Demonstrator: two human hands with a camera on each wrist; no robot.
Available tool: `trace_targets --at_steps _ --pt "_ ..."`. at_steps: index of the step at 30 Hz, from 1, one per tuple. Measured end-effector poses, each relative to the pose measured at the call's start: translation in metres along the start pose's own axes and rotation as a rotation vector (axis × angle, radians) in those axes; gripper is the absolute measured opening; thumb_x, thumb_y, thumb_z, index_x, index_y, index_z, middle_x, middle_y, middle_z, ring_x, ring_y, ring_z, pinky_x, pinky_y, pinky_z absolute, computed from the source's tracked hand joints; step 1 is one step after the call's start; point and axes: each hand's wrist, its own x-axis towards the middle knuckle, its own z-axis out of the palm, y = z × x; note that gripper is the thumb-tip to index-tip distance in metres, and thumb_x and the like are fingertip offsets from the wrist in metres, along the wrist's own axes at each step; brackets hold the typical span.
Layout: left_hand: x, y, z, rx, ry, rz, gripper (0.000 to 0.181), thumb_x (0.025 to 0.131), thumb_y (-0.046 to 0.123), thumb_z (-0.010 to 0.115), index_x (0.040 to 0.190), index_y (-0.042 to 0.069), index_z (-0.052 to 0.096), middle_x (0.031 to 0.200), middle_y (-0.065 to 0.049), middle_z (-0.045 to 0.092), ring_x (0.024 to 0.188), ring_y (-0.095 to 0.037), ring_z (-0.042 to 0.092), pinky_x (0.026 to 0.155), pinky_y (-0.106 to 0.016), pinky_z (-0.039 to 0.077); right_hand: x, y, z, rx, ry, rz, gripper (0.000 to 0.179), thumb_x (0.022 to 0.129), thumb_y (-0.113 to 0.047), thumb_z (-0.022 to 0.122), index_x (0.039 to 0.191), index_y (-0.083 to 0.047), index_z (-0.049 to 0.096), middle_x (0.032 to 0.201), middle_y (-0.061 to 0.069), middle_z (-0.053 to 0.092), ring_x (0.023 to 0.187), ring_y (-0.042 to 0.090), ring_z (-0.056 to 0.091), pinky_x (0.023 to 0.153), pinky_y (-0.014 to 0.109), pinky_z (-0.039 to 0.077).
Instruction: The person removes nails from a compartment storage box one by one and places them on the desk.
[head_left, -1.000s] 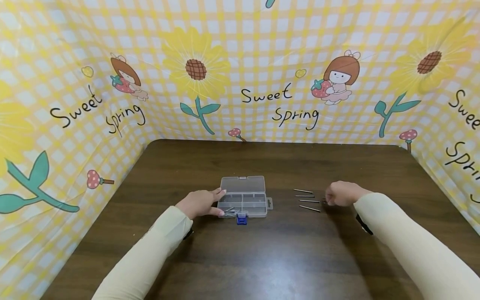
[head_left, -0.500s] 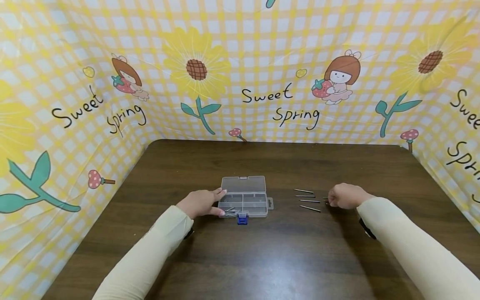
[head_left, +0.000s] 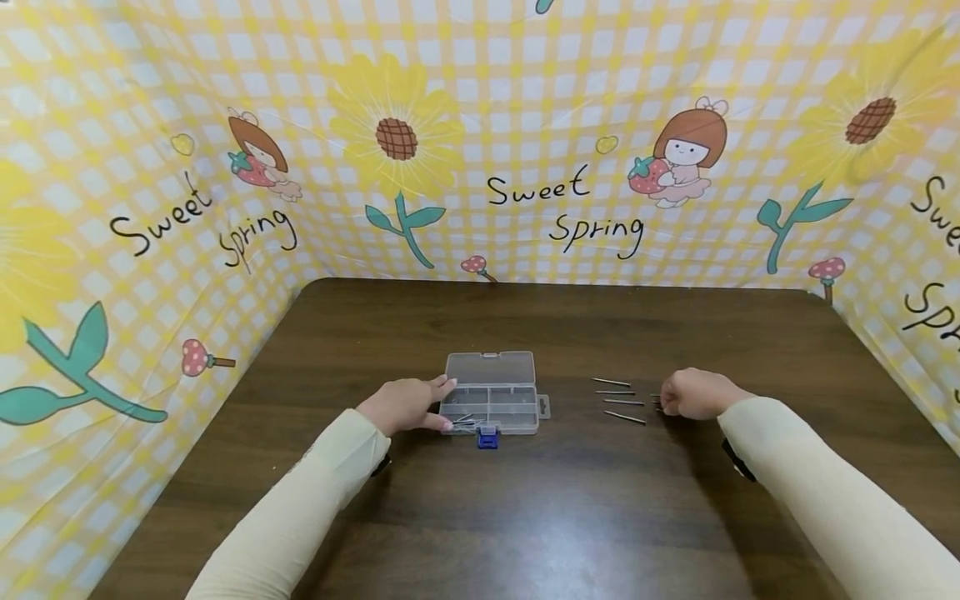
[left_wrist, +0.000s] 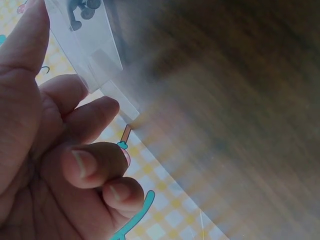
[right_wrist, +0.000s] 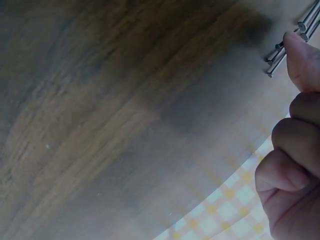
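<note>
A clear plastic divided box [head_left: 491, 368] lies on the table with its lid folded back and a blue latch [head_left: 488, 438] at its front. My left hand [head_left: 401, 404] holds the box's left end, thumb at the front corner and forefinger near the hinge. Several metal nails [head_left: 462, 422] lie in the front-left compartment. Right of the box, several longer nails [head_left: 625, 417] lie in a column. My right hand [head_left: 697, 393] has its fingers curled down beside them, over shorter nails [right_wrist: 270, 61] seen by its thumb tip. What lies between thumb and forefinger is hidden.
A dark brown wooden table [head_left: 465, 533] carries everything. Yellow checked cloth [head_left: 420, 233] with flowers and lettering stands behind it and along both sides. A hanging tab [head_left: 544, 406] sticks out from the box's right end.
My right hand has shifted slightly to the right, so the ends of the shorter nails show a little more. The left hand and box have stayed put; the head view has moved slightly.
</note>
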Motion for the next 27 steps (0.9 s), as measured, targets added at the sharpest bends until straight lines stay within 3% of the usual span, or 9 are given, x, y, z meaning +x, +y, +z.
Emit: trace_targets --at_steps 18,27 --pt "-0.0001 0.0013 0.0002 0.016 0.008 0.001 0.077 0.087 0.044 0.063 0.15 0.009 0.034 0.152 -0.011 0.034 0.127 -0.035 0.047 0.097 -0.049 0.043 -0.0003 -0.0039 0.0019 -0.015 0.006 0.011 0.013 0.085 -0.008 0.066 0.074 -0.013 0.064 0.072 -0.005 0.056 0.064 0.011 0.047 0.058 0.034 0.043" --pt "-0.0007 0.0014 0.0002 0.027 0.016 0.004 0.077 0.087 0.045 0.063 0.15 0.01 0.034 0.152 -0.011 0.034 0.127 -0.035 0.047 0.096 -0.049 0.043 0.0005 -0.0002 -0.0053 -0.004 0.031 -0.013 0.006 0.083 -0.011 0.068 0.077 -0.013 0.066 0.079 -0.002 0.063 0.071 0.014 0.055 0.061 0.039 0.047"
